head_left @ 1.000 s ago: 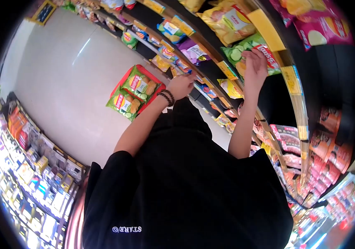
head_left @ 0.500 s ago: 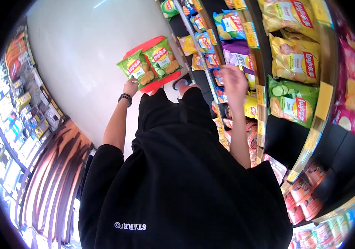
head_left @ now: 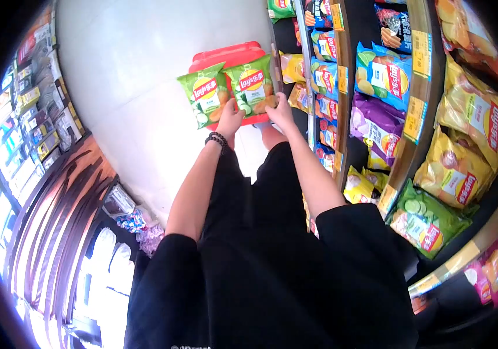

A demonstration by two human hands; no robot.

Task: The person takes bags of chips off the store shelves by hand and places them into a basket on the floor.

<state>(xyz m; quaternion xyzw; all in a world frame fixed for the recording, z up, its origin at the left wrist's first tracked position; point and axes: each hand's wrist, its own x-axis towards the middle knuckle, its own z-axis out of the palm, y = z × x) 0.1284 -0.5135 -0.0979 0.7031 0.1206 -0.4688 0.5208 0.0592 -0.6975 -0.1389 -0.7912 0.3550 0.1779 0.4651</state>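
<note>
Two green bags of potato chips lie side by side on a red plastic object (head_left: 225, 53), perhaps a basket, on the floor before my legs. My left hand (head_left: 231, 118), with a dark bead bracelet, is closed at the lower left corner of the right bag of potato chips (head_left: 252, 84). It also lies against the lower right edge of the left bag of potato chips (head_left: 204, 93). At the right bag's lower right corner, my right hand (head_left: 282, 114) grips the edge with the thumb on top. The fingers under the bag are hidden.
Shelves on the right hold several chip bags, among them a blue bag (head_left: 384, 75), a purple bag (head_left: 377, 125), yellow bags (head_left: 455, 168) and a green bag (head_left: 426, 218). A packed goods rack (head_left: 36, 110) stands at the left. Pale floor (head_left: 126, 52) stretches ahead.
My right hand has moved from beside the shelf to the right bag. My left hand has shifted right from the left bag's lower edge to between the bags. The view has turned.
</note>
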